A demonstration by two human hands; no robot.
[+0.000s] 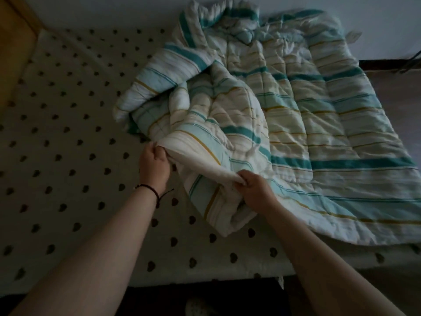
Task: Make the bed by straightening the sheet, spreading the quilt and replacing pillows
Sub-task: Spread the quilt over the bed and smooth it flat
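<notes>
— Where's the quilt got to, from where you stand?

— The padded quilt with teal, cream and yellow stripes (296, 124) lies bunched over the right half of the bed, its far end heaped against the wall and its near left part folded back on itself. The cream sheet printed with small dark hearts (68, 137) is bare on the whole left side.

— And the hands?

— Both have hold of the same folded white edge. The left hand (155, 163) has its fingers curled round the fold at its far end; the right hand (257, 190) pinches the cloth just nearer, knuckles up. They sit close together along that hem, I'd say to find the corner before drawing it out leftwards.

— So the spreading's barely begun?

— That's my reading. The sheet looks fairly flat already, though faint creases run across it. I see no pillows anywhere.

— Anything else?

— A dark cord bracelet (155, 192) on the left wrist, and a pale perforated shoe (200, 306) down by the bed's edge.
</notes>
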